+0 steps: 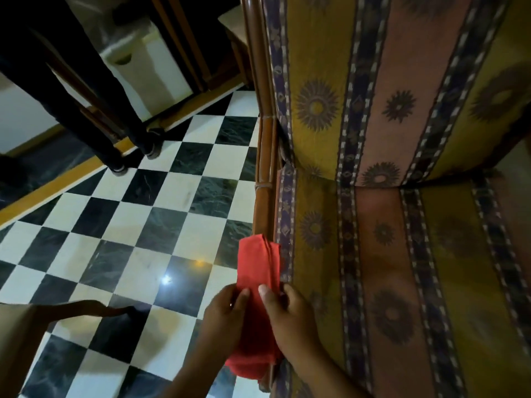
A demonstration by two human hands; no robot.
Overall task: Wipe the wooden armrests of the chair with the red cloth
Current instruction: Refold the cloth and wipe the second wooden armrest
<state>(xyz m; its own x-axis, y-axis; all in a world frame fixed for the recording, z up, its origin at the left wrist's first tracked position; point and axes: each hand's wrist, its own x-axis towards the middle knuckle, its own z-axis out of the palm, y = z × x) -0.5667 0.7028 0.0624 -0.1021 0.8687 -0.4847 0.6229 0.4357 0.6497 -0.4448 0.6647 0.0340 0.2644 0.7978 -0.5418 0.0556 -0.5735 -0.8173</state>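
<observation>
Red cloth (258,285) folded lengthwise, draped over wooden armrest (265,168), pinned between both hands. Left hand (227,314) grips cloth's left edge, right hand (290,314) pinches right edge, thumb on top. Striped cushion (388,254) right of right hand; checkered floor (129,239) left of left hand.

Premises appear domestic, a living or sitting room. Evidence: an upholstered chair (388,168) fills the right half of the frame, its cushions in striped yellow, pink and blue fabric with sunburst motifs, set in a cane-style wooden frame (265,156). The floor (161,225) at centre left is polished black-and-white chequered tile reflecting a ceiling light. At upper left stand dark furniture legs (86,90) against a pale wall with a yellow skirting band (57,179). Lighting is dim.
</observation>
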